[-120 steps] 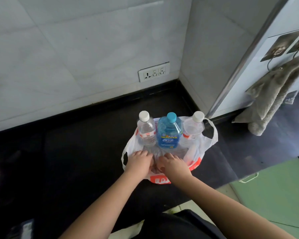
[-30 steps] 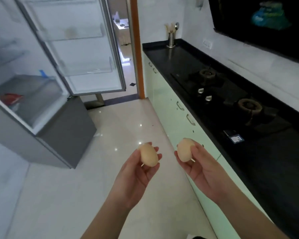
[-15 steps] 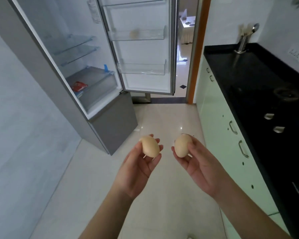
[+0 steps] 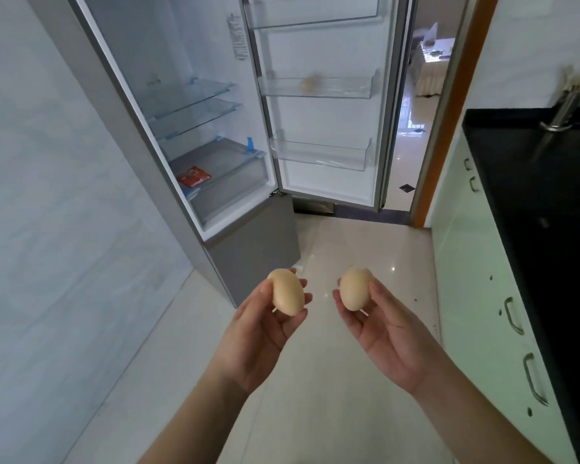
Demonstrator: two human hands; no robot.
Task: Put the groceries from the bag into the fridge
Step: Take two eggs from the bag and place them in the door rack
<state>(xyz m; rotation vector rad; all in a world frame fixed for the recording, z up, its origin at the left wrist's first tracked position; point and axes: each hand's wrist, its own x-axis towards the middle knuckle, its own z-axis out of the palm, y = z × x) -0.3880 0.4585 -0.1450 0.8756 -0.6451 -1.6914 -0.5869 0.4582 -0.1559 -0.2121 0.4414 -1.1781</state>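
The fridge (image 4: 195,135) stood open, its top cut off by the frame; a red packet (image 4: 194,176) lay on a lower shelf. The left hand (image 4: 265,333) cradled one egg (image 4: 287,291), the right hand (image 4: 387,329) another egg (image 4: 355,288). A blurred egg-like shape (image 4: 309,84) sat in the door shelf (image 4: 318,88).

The fridge (image 4: 195,135) top is cut off by the frame. A pale object (image 4: 309,84) in the door shelf (image 4: 317,88) is too blurred to identify.
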